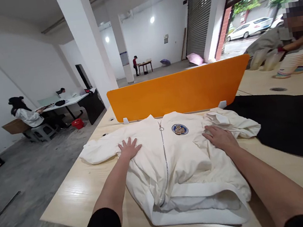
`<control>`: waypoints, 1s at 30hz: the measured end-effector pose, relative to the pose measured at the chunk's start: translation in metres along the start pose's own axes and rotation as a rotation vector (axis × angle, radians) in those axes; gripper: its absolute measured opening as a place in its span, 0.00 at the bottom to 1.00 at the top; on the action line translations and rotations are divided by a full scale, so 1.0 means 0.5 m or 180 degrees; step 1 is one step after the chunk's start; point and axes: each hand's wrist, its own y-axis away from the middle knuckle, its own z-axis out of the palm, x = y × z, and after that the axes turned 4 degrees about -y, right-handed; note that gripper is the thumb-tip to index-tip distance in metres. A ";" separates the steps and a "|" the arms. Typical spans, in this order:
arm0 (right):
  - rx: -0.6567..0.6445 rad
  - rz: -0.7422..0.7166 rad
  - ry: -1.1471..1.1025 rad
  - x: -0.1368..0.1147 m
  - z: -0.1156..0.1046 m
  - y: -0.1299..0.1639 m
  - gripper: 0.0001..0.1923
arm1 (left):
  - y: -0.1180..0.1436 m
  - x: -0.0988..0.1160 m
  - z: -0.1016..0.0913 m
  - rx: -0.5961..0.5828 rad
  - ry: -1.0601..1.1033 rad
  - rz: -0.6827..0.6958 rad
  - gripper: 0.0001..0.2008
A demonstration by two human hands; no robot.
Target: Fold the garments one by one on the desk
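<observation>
A cream zip-up jacket [149, 159] lies front side up on the light wooden table [67, 195], its waistband toward me. The zipper [165, 156] is closed down the middle, and a round blue and gold patch [180, 129] sits on the chest. My left hand [129, 148] rests flat on the jacket near the left sleeve's shoulder, fingers spread. On the other side my right hand [220, 136] presses on the cloth beside the bunched right sleeve [240, 123], its fingers stretched out. Neither hand grips anything.
An orange divider [179, 90] stands along the table's back edge. Black cloth [288, 120] lies to the right. Stacked paper cups [291, 62] stand beyond it, near a person [271, 40]. Other people sit or stand at desks farther back.
</observation>
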 end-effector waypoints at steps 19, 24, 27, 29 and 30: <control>-0.0474 -0.0405 0.0162 -0.127 -0.056 0.188 0.24 | 0.242 0.011 -0.051 0.1859 0.1029 0.0556 0.13; -0.0444 -0.0410 0.0060 -0.125 -0.057 0.184 0.23 | 0.462 0.039 -0.028 0.1012 0.0686 0.1884 0.14; -0.0419 -0.0413 0.0011 -0.123 -0.055 0.185 0.23 | 0.511 0.047 -0.007 0.0865 0.0949 0.1631 0.09; -0.0393 -0.0426 -0.0015 -0.121 -0.055 0.185 0.23 | 0.512 0.040 0.004 0.1036 0.1776 0.0959 0.10; -0.0381 -0.0430 -0.0022 -0.120 -0.055 0.185 0.23 | 0.510 0.032 0.009 0.1159 0.2351 0.0531 0.11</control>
